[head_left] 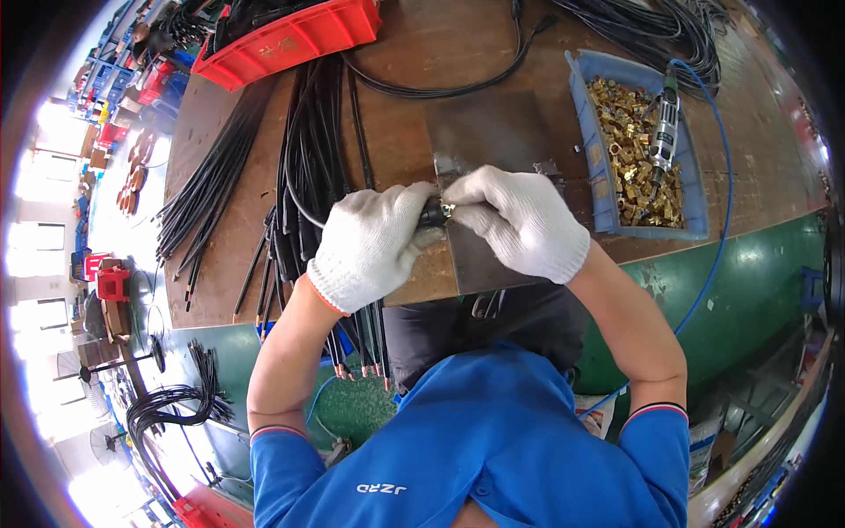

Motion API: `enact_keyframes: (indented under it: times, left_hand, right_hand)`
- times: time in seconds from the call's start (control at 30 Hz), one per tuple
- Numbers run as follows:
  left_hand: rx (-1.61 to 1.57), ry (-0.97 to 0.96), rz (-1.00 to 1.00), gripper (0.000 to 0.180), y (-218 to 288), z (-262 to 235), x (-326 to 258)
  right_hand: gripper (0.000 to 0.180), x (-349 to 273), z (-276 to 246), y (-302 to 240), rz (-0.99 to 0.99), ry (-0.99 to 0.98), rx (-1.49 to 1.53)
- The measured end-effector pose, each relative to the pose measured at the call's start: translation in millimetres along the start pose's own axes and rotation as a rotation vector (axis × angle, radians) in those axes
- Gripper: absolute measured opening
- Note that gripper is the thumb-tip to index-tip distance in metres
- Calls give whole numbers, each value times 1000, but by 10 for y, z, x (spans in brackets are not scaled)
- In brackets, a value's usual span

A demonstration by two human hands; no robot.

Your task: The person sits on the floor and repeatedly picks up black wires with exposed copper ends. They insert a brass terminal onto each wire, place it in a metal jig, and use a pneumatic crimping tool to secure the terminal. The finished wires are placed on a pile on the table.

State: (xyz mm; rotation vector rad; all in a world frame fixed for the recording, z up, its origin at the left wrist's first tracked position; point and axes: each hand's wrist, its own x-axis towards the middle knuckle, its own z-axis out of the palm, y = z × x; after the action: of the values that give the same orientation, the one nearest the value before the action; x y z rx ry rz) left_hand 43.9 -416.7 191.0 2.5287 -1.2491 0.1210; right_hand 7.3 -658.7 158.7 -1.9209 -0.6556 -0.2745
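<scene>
Clamped in the gloved left hand (370, 246) is the end of a black cable (299, 207), its fingers closed around it, while the gloved right hand (519, 220) is pinched together on a small brass fitting (449, 209) at the cable's tip; the two hands touch above a dark metal plate (493, 141) lying at the near edge of the brown tabletop (396, 123). From the left hand the cable is seen looping away to the left. A bundle of black cables (308, 150) is laid just left of the plate, running from the far side to the near edge and overhanging it, and a looser bundle (207, 189) lies further left. A red bin (282, 40) stands at the far left corner. Right of the plate, a blue tray (598, 176) is filled with brass fittings (625, 150), and a small rotary tool (664, 128) with a blue cord (722, 194) is rested on them. More black cable (651, 26) is coiled at the far right.
</scene>
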Motion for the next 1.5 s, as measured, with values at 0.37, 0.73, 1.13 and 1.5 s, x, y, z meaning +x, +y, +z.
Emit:
enact_keyframes:
  times: [0.37,0.73,1.13,1.5]
  left_hand:
    - [64,464,70,52,-4,-176,323]
    - [-1644,477,-345,62,-545,391,1363]
    - [-1154,298,-457,17,-869,1045,1450]
    - [-1250,550,-459,27,-726,1252,1425]
  right_hand:
    - [27,575,-8,56,635,311,592]
    - [36,853,107,797,656,738,705]
    - [45,992,356,1112,428,514,623]
    - [48,974,346,1204,353,398,386]
